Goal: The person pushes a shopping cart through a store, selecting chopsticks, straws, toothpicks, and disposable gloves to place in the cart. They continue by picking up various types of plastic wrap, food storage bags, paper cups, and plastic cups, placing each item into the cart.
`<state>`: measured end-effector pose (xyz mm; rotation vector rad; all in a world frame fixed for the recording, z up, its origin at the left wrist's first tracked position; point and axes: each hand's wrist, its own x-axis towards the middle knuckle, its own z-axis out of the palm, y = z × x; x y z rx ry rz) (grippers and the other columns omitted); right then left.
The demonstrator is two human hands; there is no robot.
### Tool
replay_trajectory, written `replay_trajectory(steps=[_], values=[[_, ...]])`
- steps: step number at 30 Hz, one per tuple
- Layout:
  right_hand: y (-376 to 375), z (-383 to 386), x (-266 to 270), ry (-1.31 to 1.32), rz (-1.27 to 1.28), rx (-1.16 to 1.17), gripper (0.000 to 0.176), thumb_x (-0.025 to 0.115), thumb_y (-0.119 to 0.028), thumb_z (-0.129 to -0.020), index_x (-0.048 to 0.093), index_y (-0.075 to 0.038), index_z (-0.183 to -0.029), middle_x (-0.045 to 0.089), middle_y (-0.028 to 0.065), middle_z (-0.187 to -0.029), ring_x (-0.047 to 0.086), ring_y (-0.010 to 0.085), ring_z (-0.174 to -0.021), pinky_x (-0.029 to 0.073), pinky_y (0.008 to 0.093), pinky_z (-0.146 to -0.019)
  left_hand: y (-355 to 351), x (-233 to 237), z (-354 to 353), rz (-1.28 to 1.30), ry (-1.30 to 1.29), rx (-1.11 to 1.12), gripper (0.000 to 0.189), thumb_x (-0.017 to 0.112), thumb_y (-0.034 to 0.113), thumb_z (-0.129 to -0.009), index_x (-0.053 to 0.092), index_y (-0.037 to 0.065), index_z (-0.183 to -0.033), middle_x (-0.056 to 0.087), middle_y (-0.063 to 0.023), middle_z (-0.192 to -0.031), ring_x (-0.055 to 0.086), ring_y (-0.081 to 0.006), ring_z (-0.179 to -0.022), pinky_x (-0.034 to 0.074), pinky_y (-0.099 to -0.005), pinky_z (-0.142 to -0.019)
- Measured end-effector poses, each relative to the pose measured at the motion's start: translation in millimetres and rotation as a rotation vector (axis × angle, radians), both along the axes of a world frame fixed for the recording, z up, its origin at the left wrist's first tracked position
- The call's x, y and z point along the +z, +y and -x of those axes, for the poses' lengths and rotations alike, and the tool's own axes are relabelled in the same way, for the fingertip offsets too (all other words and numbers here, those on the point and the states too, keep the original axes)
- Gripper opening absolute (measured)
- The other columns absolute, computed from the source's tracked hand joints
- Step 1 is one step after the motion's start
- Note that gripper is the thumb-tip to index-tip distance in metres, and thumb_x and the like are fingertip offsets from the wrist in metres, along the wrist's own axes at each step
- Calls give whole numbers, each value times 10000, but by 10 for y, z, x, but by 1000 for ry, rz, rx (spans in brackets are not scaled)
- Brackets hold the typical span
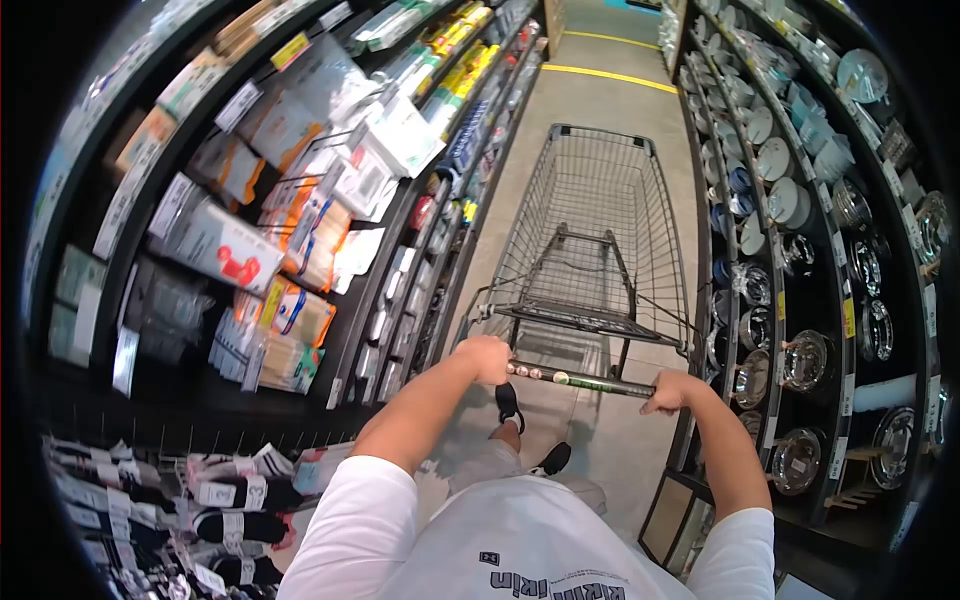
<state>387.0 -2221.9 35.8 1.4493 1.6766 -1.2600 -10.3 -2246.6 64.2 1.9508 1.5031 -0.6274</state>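
A metal wire shopping cart point(585, 215) stands ahead of me in the aisle, and no goods show in its basket. Its dark handlebar point(600, 384) has round stickers and a green label. My left hand point(484, 358) is closed around the handlebar's left end. At the right end, my right hand point(673, 392) also grips the bar, its fingers wrapped over it.
Shelves on the left hold packaged goods point(225, 250), with packs of socks point(235, 495) on hooks nearer me. On the right, shelves carry white dishes point(788, 200) and shiny metal bowls point(800, 460). Yellow lines point(610, 77) cross the grey floor point(515, 100) ahead.
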Motion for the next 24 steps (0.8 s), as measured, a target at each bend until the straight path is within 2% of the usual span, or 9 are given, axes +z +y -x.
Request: replay_trajectory(steps=[2, 5, 6, 10, 13, 15, 17, 20, 24], values=[[-177, 34, 17, 29, 130, -67, 342, 857, -305, -758, 711, 3, -742, 682, 69, -674, 668, 166, -590, 549, 301, -542, -185, 5, -1, 46, -16, -2, 341, 637, 251, -772, 768, 95, -1045, 733, -194, -1077, 692, -371, -1034, 555, -476, -910], [-468, 13, -77, 55, 208, -74, 370, 846, -334, -747, 689, -7, -675, 675, 87, -647, 669, 197, -572, 534, 321, -531, -427, -234, 118, 115, -67, -46, 311, 636, 248, -768, 776, 44, -958, 749, -192, -985, 718, -354, -950, 571, -461, -858], [-566, 42, -41, 57, 221, -61, 366, 840, -322, -764, 677, -8, -670, 656, 84, -628, 636, 193, -548, 509, 327, -519, -468, -241, 132, 242, -98, -57, 287, 642, 252, -765, 758, -8, -801, 751, -164, -823, 738, -322, -780, 586, -437, -744], [-895, 155, 92, 68, 190, 82, 435, 816, -406, -781, 657, -22, -651, 603, 59, -583, 563, 174, -501, 455, 353, -504, -742, -374, 228, 469, -177, 17, 312, 666, 290, -765, 717, -2, -667, 711, -126, -663, 702, -279, -596, 571, -412, -621], [-1128, 145, -122, 4, 165, 159, 474, 810, -448, -761, 655, -11, -666, 594, 78, -579, 579, 213, -516, 470, 371, -520, -868, -294, 286, 447, -169, -184, 471, 685, 411, -813, 688, -35, -661, 665, -156, -611, 662, -273, -542, 529, -408, -539], [-1285, 200, -132, -8, 91, 163, 500, 813, -479, -713, 644, -16, -632, 602, 93, -588, 578, 242, -530, 486, 400, -554, -935, -416, 360, 441, -214, -253, 518, 702, 450, -800, 686, -47, -656, 652, -161, -592, 656, -281, -541, 532, -400, -557], [-1451, 215, -271, -27, 14, 142, 489, 809, -467, -696, 685, 7, -688, 650, 118, -640, 619, 270, -579, 510, 412, -582, -1002, -330, 403, 401, -205, -297, 496, 712, 448, -759, 736, -45, -802, 699, -217, -732, 688, -336, -657, 551, -434, -657], [-1638, 332, -259, -54, -87, 117, 465, 796, -423, -677, 734, 21, -800, 715, 162, -762, 677, 315, -705, 536, 436, -663, -1061, -194, 522, 457, -272, -236, 541, 720, 483, -748, 739, -46, -859, 700, -228, -765, 681, -360, -715, 542, -436, -704], [-1772, 614, 56, -88, -155, 83, 389, 738, -373, -686, 758, -38, -882, 731, 182, -845, 685, 360, -814, 533, 471, -760, -1060, -421, 716, 397, -300, -311, 549, 716, 487, -742, 746, -33, -913, 704, -250, -825, 677, -374, -766, 537, -441, -751]])
